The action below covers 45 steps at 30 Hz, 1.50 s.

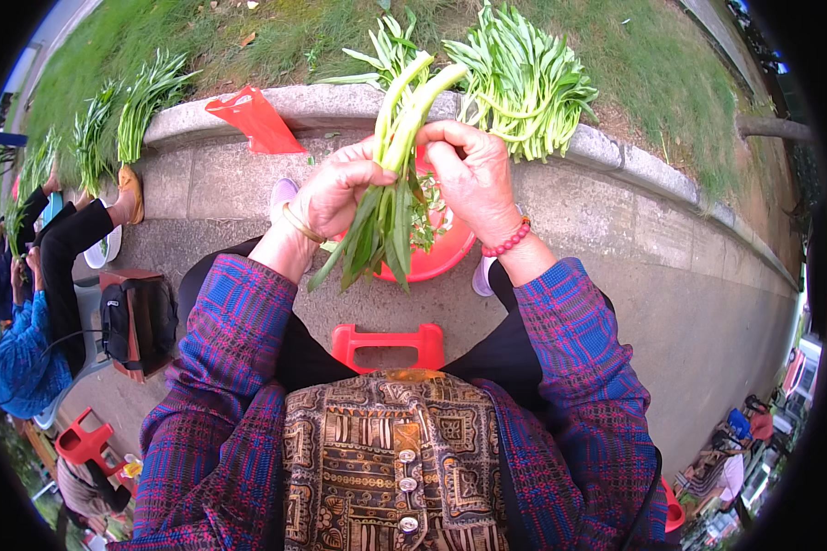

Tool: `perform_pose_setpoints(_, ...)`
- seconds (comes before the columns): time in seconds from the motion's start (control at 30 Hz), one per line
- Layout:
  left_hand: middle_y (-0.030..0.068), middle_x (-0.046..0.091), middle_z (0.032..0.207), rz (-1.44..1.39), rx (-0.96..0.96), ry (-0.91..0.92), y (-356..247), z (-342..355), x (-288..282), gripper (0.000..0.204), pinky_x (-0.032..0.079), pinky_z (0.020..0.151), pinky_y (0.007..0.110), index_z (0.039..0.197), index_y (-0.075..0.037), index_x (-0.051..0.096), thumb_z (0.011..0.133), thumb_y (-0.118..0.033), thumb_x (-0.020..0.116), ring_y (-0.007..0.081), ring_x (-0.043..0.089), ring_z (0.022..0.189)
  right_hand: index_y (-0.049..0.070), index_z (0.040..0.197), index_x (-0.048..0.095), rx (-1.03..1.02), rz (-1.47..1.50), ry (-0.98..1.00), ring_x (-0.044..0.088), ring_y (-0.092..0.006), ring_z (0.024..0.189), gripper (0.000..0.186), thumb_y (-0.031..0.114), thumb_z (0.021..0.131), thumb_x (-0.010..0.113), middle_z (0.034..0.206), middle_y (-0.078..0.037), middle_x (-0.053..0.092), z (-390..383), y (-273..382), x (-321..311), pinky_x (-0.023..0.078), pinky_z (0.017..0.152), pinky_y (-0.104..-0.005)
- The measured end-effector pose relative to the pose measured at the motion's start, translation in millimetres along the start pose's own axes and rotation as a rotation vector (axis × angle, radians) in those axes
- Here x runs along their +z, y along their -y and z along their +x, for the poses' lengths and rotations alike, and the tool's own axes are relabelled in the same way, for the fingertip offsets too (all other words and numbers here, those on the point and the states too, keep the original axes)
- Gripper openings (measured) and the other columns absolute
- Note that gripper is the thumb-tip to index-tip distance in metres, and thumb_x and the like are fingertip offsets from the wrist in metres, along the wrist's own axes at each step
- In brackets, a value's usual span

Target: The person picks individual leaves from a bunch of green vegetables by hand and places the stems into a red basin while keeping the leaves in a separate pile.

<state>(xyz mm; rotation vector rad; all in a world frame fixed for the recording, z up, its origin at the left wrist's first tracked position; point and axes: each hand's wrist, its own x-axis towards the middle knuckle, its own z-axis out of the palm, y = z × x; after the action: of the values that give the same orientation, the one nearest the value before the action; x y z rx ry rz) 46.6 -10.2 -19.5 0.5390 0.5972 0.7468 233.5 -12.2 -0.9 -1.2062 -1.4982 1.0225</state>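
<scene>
My left hand [333, 195] grips a small bunch of water spinach [401, 138], its thick pale stems pointing away from me and its long leaves hanging down toward me. Close against the stems on the other side, my right hand [478, 176] has its fingers curled, thumb and forefinger pinching at the bunch; the exact contact is partly hidden. Below both hands a red plastic basin [448, 259] stands on the ground between my feet, with torn green leaves [424, 219] in it. A big heap of water spinach [524, 87] lies on the kerb, beyond my right hand.
A red plastic bag [257, 121] lies against the stone kerb [335, 103], with grass behind. A red stool [388, 345] shows between my legs. At left, a person in a blue top [32, 354] sits beside a dark bag [138, 321]; more greens [147, 96] lie on the kerb there.
</scene>
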Motion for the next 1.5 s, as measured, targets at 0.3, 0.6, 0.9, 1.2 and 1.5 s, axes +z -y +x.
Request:
perform_pose_setpoints(0.3,0.0041,0.065,0.098,0.188,0.126,-0.195,-1,-1,3,0.032,0.054,0.076,0.027,0.116,-0.001,0.056,0.085,-0.003,0.061,0.0108,0.064,0.082,0.005,0.079,0.07,-0.056,-0.563,0.152,0.061,-0.0328,0.08,0.016,0.019,0.078,0.063,0.083,-0.015,0.067,-4,3,-11,0.047,0.077,-0.0414)
perform_pose_setpoints(0.6,0.0055,0.066,0.098,0.792,0.499,-0.515,22,13,-4,0.027,0.05,0.077,0.025,0.11,0.001,0.059,0.083,-0.001,0.063,0.0103,0.062,0.087,-0.003,0.094,0.067,0.201,-0.003,0.255,0.064,-0.0178,0.076,0.037,0.03,0.079,0.073,0.094,-0.011,0.067,-4,-11,1,0.05,0.07,-0.03)
perform_pose_setpoints(0.9,0.0246,0.05,0.101,1.543,0.708,-0.489,52,18,24,0.046,0.046,0.081,0.047,0.108,0.005,0.045,0.071,-0.013,0.066,0.0418,0.053,0.094,-0.005,0.108,0.058,0.407,0.362,0.045,0.063,-0.0163,0.085,0.033,0.022,0.089,0.059,0.095,-0.011,0.066,-6,-20,23,0.05,0.075,-0.029)
perform_pose_setpoints(1.2,0.0261,0.048,0.107,1.549,0.651,-0.443,52,7,38,0.059,0.046,0.086,0.046,0.118,0.007,0.041,0.071,-0.016,0.067,0.0428,0.052,0.101,0.0,0.107,0.059,0.253,0.038,-0.007,0.063,-0.0221,0.078,0.035,0.028,0.086,0.053,0.089,-0.014,0.067,-5,-35,21,0.05,0.069,-0.0328)
perform_pose_setpoints(1.5,0.0184,0.059,0.109,1.369,0.748,-0.427,34,-20,50,0.04,0.049,0.087,0.039,0.111,0.0,0.057,0.075,-0.012,0.068,0.033,0.058,0.106,0.001,0.1,0.059,0.366,0.324,-0.009,0.054,-0.0101,0.071,0.024,0.021,0.091,0.049,0.083,-0.002,0.06,5,-12,6,0.045,0.063,-0.026)
